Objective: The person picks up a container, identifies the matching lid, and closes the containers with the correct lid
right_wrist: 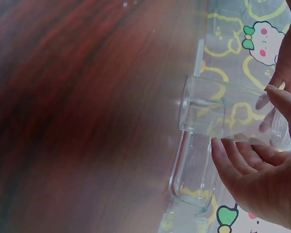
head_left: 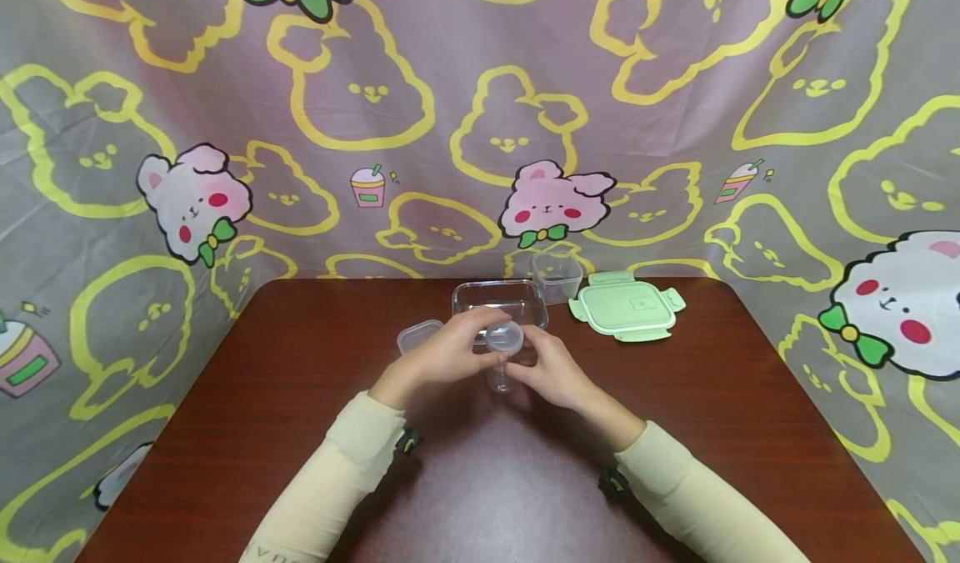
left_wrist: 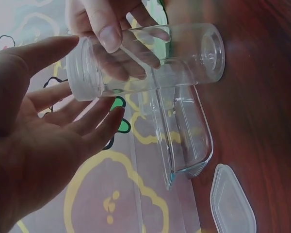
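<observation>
Upright above the table, a clear cylindrical jar [left_wrist: 184,53] with a translucent lid [head_left: 505,338] is between both hands. My left hand [head_left: 453,344] pinches the lid, its thumb on the near rim and its fingers round the far side. The right hand [head_left: 553,369] grips the jar's body just under the lid, thumb and fingers bent round the wall. Through the plastic, the right fingers [left_wrist: 136,58] show. The jar looks empty in the left wrist view. Behind the hands stands a rectangular glass container [head_left: 465,296], partly hidden by the left hand.
A translucent lid [head_left: 418,335] lies left of the glass container, partly behind the left hand. At the back, a clear plastic box [head_left: 558,284] stands beside it. A green clip lid [head_left: 628,307] lies to the right. Patterned cloth [head_left: 450,129] hangs behind the table [head_left: 300,363].
</observation>
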Demonstrator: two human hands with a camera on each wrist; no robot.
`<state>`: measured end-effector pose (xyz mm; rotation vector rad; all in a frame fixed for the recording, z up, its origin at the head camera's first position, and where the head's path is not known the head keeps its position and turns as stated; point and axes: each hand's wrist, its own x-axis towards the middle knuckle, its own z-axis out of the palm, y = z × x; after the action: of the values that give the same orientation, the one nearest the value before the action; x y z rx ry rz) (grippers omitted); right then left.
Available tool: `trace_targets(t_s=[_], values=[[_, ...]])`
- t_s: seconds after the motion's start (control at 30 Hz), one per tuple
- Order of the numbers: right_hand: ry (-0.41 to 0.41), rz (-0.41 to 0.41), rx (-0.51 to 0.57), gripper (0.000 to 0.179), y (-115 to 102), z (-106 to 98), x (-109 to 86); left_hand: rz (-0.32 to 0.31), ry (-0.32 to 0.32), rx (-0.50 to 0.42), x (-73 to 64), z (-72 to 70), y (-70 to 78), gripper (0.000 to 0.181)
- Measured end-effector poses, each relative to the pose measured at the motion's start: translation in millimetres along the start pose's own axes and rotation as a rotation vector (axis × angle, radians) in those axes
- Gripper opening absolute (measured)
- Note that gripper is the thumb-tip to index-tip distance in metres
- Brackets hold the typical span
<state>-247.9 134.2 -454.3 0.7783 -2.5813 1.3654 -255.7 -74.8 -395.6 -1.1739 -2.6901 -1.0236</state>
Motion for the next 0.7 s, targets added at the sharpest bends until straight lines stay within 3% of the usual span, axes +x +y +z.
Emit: trace_targets(t_s=[0.13, 0.3, 0.47, 0.7], values=[[-0.003, -0.007, 0.009, 0.049, -1.3, -0.4, -0.5, 0.003, 0.059, 0.003, 1.4, 3.5, -0.5, 0.059], [-0.003, 0.001, 0.021, 0.051, -1.1, 0.7, 0.1, 0.031, 0.143, 0.016, 3.7, 5.6, -1.8, 0.048], [-0.006, 0.018, 0.023, 0.052, -0.5, 1.2, 0.3, 0.044, 0.115, 0.0, 3.3, 2.8, -1.1, 0.044], [-0.003, -0.005, 0.034, 0.05, 0.0, 1.8, -0.4, 0.01, 0.079, 0.013, 1.1, 4.1, -1.7, 0.063]])
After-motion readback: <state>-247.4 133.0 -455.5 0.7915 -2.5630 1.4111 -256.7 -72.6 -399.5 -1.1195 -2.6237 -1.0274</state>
